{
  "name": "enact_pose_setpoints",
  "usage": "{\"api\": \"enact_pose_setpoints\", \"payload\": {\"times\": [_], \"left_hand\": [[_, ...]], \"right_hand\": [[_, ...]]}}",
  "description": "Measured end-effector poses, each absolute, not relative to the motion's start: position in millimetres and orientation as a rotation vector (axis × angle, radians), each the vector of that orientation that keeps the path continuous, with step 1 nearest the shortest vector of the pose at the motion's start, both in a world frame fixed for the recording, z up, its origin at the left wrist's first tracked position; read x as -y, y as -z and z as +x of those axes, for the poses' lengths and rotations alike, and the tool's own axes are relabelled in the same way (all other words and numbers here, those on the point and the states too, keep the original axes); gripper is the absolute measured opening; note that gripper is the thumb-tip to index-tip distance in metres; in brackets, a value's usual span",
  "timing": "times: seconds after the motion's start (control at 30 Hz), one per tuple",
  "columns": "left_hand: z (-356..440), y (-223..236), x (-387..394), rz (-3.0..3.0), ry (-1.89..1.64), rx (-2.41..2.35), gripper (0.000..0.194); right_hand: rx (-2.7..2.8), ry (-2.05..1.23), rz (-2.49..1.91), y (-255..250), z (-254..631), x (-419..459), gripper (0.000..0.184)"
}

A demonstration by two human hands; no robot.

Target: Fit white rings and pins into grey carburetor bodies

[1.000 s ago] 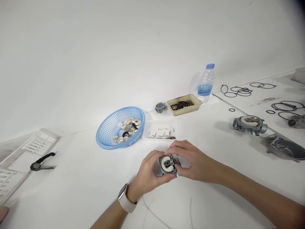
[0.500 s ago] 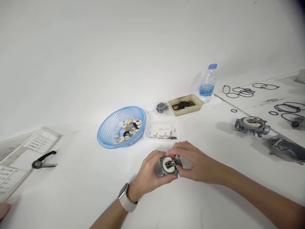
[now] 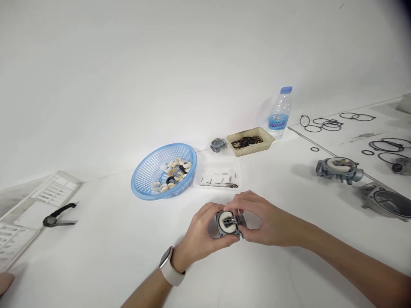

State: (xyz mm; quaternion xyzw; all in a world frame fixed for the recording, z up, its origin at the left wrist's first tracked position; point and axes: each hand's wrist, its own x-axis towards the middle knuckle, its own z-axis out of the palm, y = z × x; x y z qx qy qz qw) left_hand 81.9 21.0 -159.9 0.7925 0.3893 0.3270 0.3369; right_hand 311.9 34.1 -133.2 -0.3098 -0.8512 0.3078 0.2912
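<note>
A grey metal carburetor sits low over the white table with its open side facing up. Inside it shows a white ring-shaped float around a dark centre post. My left hand, with a watch on the wrist, grips the body from the left, thumb along the near edge and fingers at the far edge. From the right, my right hand closes thumb and fingers on the carburetor beside the float's hinge. Whether a small pin is between those fingertips is hidden.
Beyond my hands are a blue basket of floats, a clear tray of pins, a small carburetor, a beige tray of black rings and a bottle. Carburetor parts lie right, a black clamp-like tool left.
Both hands stay on the carburetor in nearly the same place. My right fingertips have shifted very slightly by the float's hinge.
</note>
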Motion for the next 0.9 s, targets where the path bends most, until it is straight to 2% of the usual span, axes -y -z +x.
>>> {"api": "enact_pose_setpoints", "payload": {"times": [0.37,0.57,0.9], "left_hand": [[81.9,157.5,-20.4,2.069,-0.852,-1.011,0.045],[81.9,159.4,-20.7,2.068,-0.873,-0.987,0.052],[82.3,157.5,-21.0,2.044,-0.861,-1.001,0.045]], "right_hand": [[2.278,-0.832,-0.829,136.3,311.7,-32.6,0.041],[2.254,-0.743,-0.894,138.0,309.0,-34.5,0.046],[2.277,-0.850,-0.836,132.6,311.9,-31.3,0.040]]}}
